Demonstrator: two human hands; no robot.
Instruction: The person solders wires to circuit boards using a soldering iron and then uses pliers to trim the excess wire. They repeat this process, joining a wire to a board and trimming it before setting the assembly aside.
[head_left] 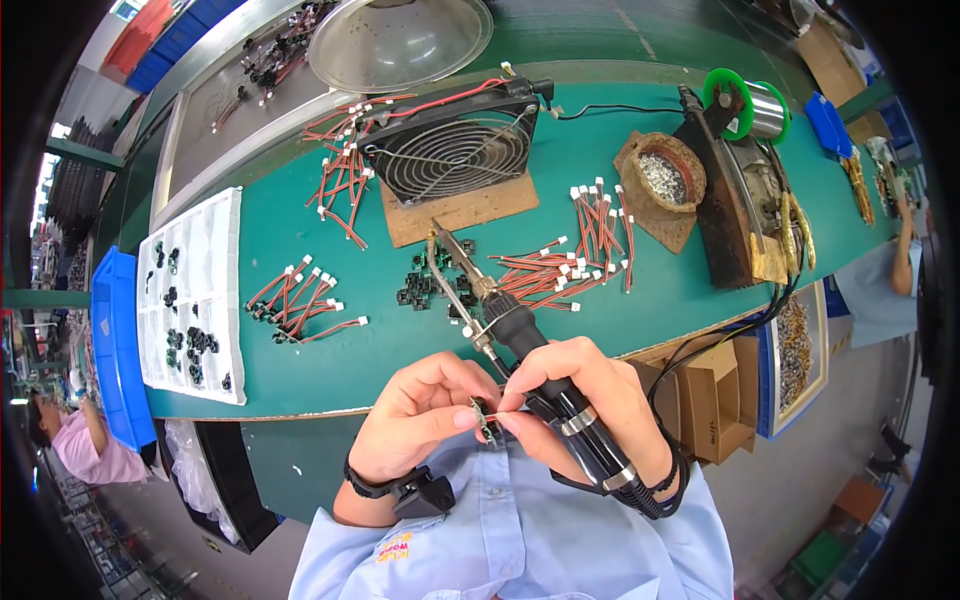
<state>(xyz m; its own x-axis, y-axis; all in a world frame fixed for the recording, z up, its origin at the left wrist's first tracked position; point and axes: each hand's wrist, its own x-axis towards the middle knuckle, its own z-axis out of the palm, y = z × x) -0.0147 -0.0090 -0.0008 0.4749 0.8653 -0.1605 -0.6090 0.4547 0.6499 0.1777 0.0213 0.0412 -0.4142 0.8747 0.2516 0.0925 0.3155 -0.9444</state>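
Note:
Close to my body, my left hand point(415, 410) pinches a small green circuit board point(483, 424) between thumb and fingers. My right hand point(605, 405) is closed around a black soldering iron point(515, 325) with a thin metal solder-feed tube point(440, 268) along its side. The iron's tip points away from me, above small dark components point(418, 288) piled on the bench. My right thumb and forefinger meet at the board's edge, where a short bit of reddish wire seems to show. The fingers cover most of that spot.
On the green bench point(360, 375) lie red-and-black wires with white connectors point(560, 270). A black fan point(455, 150) stands behind them. To the right are a solder-scrap dish point(668, 178), a solder spool point(768, 112) and cables. A white tray point(215, 290) and blue bin point(120, 350) stand left.

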